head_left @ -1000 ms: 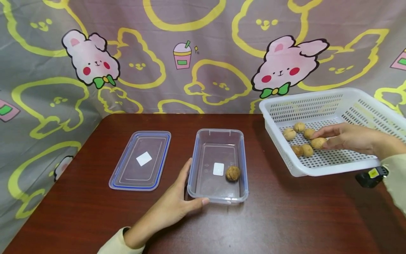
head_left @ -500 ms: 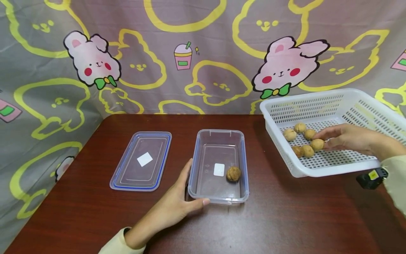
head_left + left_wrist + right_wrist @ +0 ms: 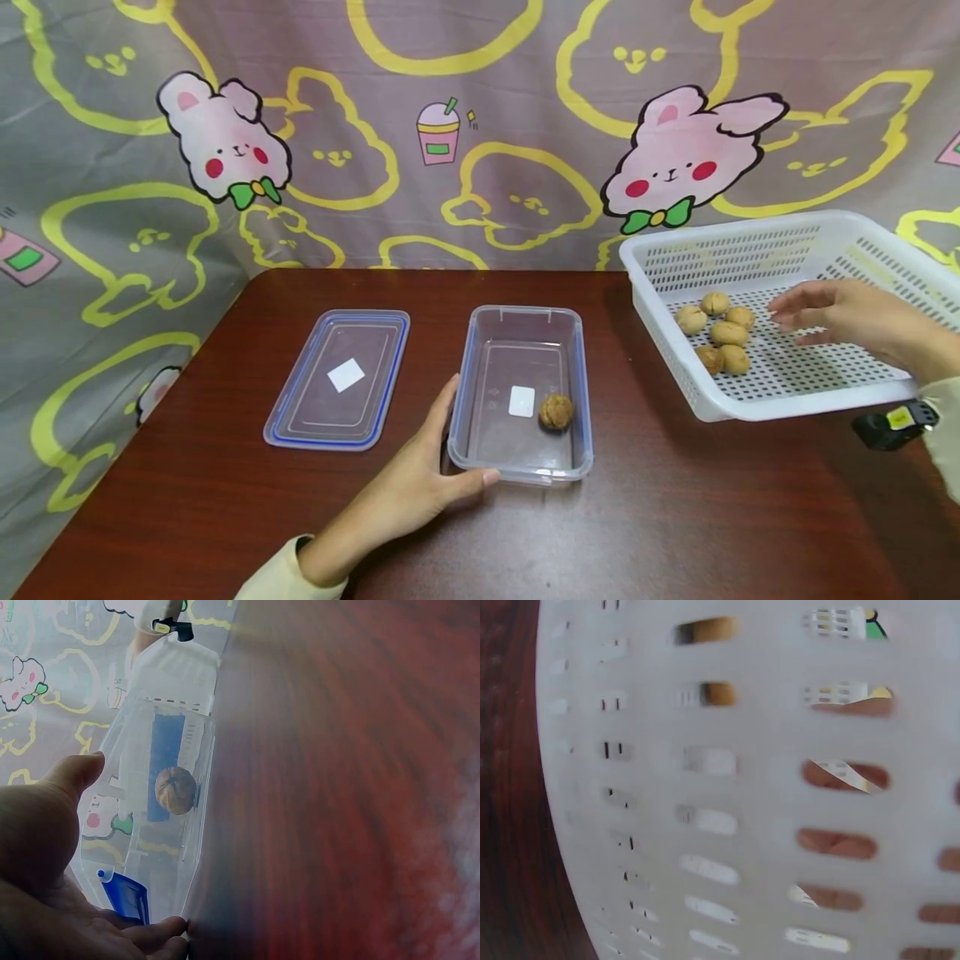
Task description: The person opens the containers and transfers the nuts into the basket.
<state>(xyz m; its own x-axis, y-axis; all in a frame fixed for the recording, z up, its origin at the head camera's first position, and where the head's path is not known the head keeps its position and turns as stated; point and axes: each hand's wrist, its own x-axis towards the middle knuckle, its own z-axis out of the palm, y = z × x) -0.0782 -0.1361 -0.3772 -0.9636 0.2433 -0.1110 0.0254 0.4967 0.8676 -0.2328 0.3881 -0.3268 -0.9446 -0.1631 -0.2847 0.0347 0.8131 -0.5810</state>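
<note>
A clear plastic container stands in the middle of the brown table with one walnut inside, beside a white sticker. My left hand rests against its near left corner, fingers straight along the side and thumb along the front. The left wrist view shows that hand, the container wall and the walnut. My right hand hovers over the white perforated basket, fingers spread and holding nothing. Several walnuts lie in the basket just left of the fingertips.
The container's blue-rimmed lid lies flat to its left. A patterned cloth hangs behind the table. The basket is tilted, its right end raised. The right wrist view shows only the basket's perforated wall and a strip of table.
My right hand let go of the walnut it was touching, lifted slightly and drew back to the right. That walnut now lies among the others. My left hand kept its place.
</note>
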